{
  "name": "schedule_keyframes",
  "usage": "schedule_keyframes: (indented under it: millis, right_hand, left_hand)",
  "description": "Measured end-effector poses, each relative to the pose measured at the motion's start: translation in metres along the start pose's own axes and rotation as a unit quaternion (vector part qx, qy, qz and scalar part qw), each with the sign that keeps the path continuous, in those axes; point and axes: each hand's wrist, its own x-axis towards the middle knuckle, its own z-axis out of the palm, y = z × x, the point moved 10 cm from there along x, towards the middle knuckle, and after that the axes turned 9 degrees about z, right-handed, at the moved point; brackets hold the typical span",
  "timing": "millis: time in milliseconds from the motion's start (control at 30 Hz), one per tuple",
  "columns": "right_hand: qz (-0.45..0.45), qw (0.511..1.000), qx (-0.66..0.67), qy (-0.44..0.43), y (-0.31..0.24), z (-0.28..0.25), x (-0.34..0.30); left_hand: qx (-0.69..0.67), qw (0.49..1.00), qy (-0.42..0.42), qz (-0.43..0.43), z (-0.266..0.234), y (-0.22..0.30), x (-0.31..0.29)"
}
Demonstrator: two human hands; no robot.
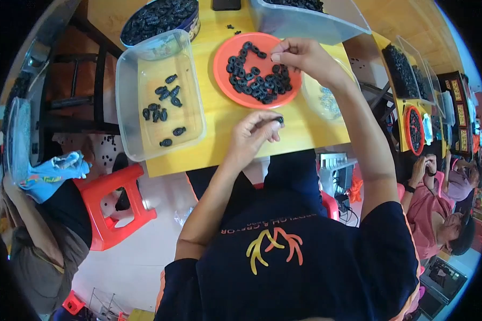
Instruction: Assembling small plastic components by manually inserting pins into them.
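Note:
My left hand [254,135] is near the table's front edge, its thumb and fingers closed on a small black plastic piece [279,120]. My right hand [301,58] reaches over the right rim of a round orange-red plate [223,80], thumb and forefinger pinched together; whatever lies between them is too small to make out. On the plate is a heap of black, ring-like plastic parts [268,88]. Left of it, a clear rectangular tub [185,131] contains several black barrel-shaped pieces [171,78] resembling cord locks. Beneath my right forearm, a clear round dish [315,101] holds tiny silvery parts, perhaps springs.
A tin [190,24] full of black parts stands behind the tub. At the back right is a large translucent bin [310,24], with a dark phone [226,5] beside it. A red stool [112,206] and a seated person [43,251] are on the left; others work at right.

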Motion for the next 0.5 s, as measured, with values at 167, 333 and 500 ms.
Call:
schedule_keyframes:
  millis: [167,333,500]
  right_hand:
    - [0.080,0.893,0.419,-0.140,0.011,0.034,-0.083]
    - [0.078,0.856,0.488,-0.155,0.009,0.041,-0.139]
    - [0.064,0.880,0.456,-0.116,0.001,0.035,-0.171]
  left_hand:
    - [-0.004,0.999,0.013,0.039,0.014,0.025,-0.009]
    - [-0.023,0.998,0.019,0.064,0.043,0.055,-0.017]
    - [-0.021,0.998,0.013,0.062,0.062,0.067,-0.026]
